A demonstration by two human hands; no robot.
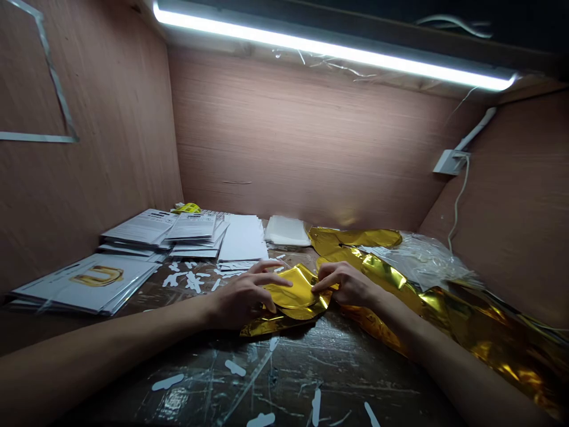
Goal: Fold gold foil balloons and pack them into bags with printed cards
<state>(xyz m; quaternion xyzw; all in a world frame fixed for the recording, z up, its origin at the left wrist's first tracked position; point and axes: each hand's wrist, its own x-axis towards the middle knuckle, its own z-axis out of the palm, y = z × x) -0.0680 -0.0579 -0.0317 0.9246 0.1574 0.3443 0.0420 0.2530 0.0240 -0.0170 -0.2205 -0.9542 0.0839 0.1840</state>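
A shiny gold foil balloon [291,290], flat and folded over in layers, lies on the dark table between my hands. My left hand [249,293] rests on its left side, fingers spread and stretched over the foil. On the right edge, my right hand [340,283] has its fingers bent together, pinching the foil, with the index fingertip against the upper layer. Part of the right hand's grip is hidden behind its knuckles. More flat gold foil balloons [391,279] spread beside and behind my right arm.
Printed packets [93,281] stand stacked at left, the front one picturing a gold U. White cards [242,237] and clear bags [288,231] lie at the back. Crumpled clear plastic [418,258] sits right. White scraps [235,367] litter the table; wooden walls [311,142] enclose it.
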